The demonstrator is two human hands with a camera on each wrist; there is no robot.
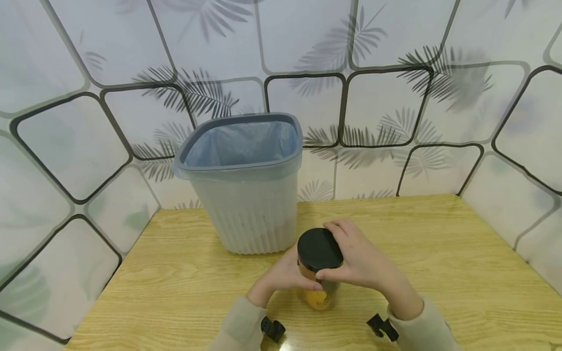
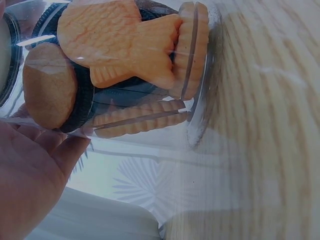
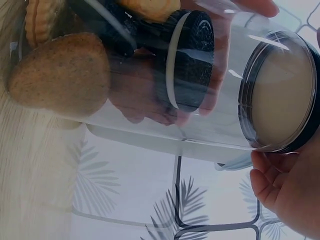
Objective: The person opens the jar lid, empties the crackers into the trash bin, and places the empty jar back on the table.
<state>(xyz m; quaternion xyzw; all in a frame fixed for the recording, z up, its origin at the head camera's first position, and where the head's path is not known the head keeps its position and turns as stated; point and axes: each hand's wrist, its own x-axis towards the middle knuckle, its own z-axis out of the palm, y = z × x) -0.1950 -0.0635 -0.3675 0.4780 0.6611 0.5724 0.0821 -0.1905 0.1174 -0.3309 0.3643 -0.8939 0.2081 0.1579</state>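
A clear jar [image 1: 319, 298] with a black lid [image 1: 319, 247] stands upright on the wooden table, near its front. My left hand [image 1: 287, 273] grips the jar's body below the lid, thumb across the near side. Around the lid's rim, my right hand [image 1: 362, 256] curls from the right with its thumb in front. Through the wall, the left wrist view shows a fish-shaped biscuit [image 2: 110, 42] and a cream-filled biscuit [image 2: 192, 50] at the bottom. A black sandwich cookie [image 3: 195, 62] and a brown rounded biscuit [image 3: 65, 75] show in the right wrist view.
Behind and left of the jar stands a pale ribbed bin [image 1: 250, 209] lined with a bluish bag. The wooden table [image 1: 167, 282] meets leaf-patterned walls [image 1: 377, 107] at the back and sides. Black camera mounts [image 1: 273, 329] sit at both wrists.
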